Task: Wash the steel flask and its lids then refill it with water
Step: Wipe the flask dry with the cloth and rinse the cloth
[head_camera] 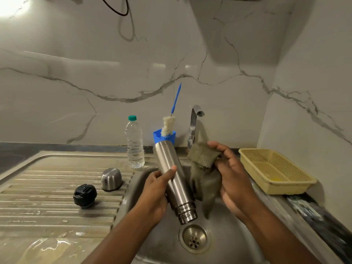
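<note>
My left hand [156, 189] grips the steel flask [171, 174] around its middle, above the sink basin [160, 242]. The flask is upside down and tilted, its threaded mouth pointing down toward the drain [194, 238]. To its right, my right hand [230, 172] holds a worn olive-green cloth [204, 168] that hangs down beside the flask. The steel cup lid [111, 179] stands mouth-down on the ribbed drainboard [47, 187]. The black stopper lid [85, 195] lies in front of it to the left.
The tap [194, 122] stands behind the sink with no water running. A blue holder [162, 138] with a blue-handled bottle brush [168, 125] and a plastic water bottle [134, 142] stand at the back. A yellow basket [274, 169] sits on the right counter.
</note>
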A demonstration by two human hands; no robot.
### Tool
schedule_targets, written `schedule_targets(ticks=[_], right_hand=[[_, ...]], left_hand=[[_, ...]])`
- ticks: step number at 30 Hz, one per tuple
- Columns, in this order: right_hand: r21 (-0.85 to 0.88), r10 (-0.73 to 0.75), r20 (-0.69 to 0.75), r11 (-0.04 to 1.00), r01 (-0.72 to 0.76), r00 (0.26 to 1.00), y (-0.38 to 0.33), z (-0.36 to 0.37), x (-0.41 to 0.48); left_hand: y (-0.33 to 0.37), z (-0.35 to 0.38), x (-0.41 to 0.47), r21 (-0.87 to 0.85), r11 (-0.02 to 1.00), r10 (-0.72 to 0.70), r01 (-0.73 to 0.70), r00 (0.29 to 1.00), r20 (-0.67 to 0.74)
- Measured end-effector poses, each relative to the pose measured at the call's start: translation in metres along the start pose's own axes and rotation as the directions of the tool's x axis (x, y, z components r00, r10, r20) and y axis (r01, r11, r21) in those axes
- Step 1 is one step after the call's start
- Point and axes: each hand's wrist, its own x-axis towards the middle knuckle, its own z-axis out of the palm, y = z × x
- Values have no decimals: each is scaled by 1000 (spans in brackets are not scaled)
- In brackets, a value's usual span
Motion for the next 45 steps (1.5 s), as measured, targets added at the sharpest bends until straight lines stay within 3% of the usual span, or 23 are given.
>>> schedule_targets(ticks=[2, 5, 7, 9, 11, 12, 17, 23, 25, 28, 30, 33, 35, 37, 38, 40, 41, 42, 44, 45], right_hand=[[354, 41, 50, 933, -56, 998, -7, 3, -1], [437, 79, 144, 889, -135, 986, -5, 10, -4], [304, 151, 174, 932, -199, 973, 6, 12, -6], [19, 182, 165, 982, -188, 969, 14, 13, -10], [-269, 184, 185, 954, -130, 965, 15, 14, -14], [-333, 190, 220, 937, -109, 957, 16, 14, -15], [-300, 250, 359, 943, -143, 899, 23, 18, -21], [-451, 43, 197, 891, 51, 979, 12, 6, -15], [-372, 7, 162, 927, 54, 987, 5, 4, -14], [71, 71, 126, 994, -81, 989, -8, 8, -12], [319, 78, 160, 939, -126, 984, -16, 11, -12], [472, 105, 204, 861, -192, 973, -12, 15, -11], [386, 151, 209, 895, -223, 966, -3, 15, -12], [26, 107, 155, 993, -113, 982, 9, 13, -13], [-237, 27, 146, 972, 9, 989, 15, 11, -14], [-686, -135, 232, 679, 260, 963, 21, 10, -14], [-761, -152, 265, 573, 303, 952, 22, 10, -13], [-742, -115, 264, 610, 278, 958, 24, 11, -14], [-570, 57, 270, 814, 111, 961, 25, 12, -18], [-526, 109, 308, 847, 74, 945, 26, 13, -20]], left_hand=[[-3, 2, -2, 4, 1000, -21, 21, 1000, 16], [-2, 6, -3, -28, 999, -41, 42, 999, 32], [0, 7, -3, -65, 997, -34, 37, 998, 58], [3, 7, -4, -91, 996, -13, 19, 998, 62], [6, 6, -5, -131, 991, -3, 11, 998, 57], [8, 6, -6, -159, 987, -6, 15, 998, 56], [18, 0, -3, -196, 980, 21, -19, 1000, 8], [20, -4, 5, -128, 991, 18, -28, 997, -80], [17, -7, 7, -82, 996, 8, -15, 996, -85], [10, -5, 5, -11, 1000, -30, 30, 996, -84], [4, -1, 1, 42, 997, -61, 64, 997, -53], [0, 7, -6, 25, 993, -114, 113, 993, 36], [2, 11, -9, -73, 987, -136, 145, 984, 115], [3, 9, -7, -120, 982, -124, 144, 979, 159], [4, 8, -5, -107, 987, -107, 122, 985, 139], [4, 5, -2, -76, 994, -69, 76, 992, 102], [5, 5, -2, -70, 996, -52, 58, 995, 85], [5, 4, -2, -69, 997, -37, 42, 997, 69], [7, 3, -3, -90, 996, -20, 24, 999, 44], [9, 3, -5, -110, 994, -21, 25, 999, 37]])
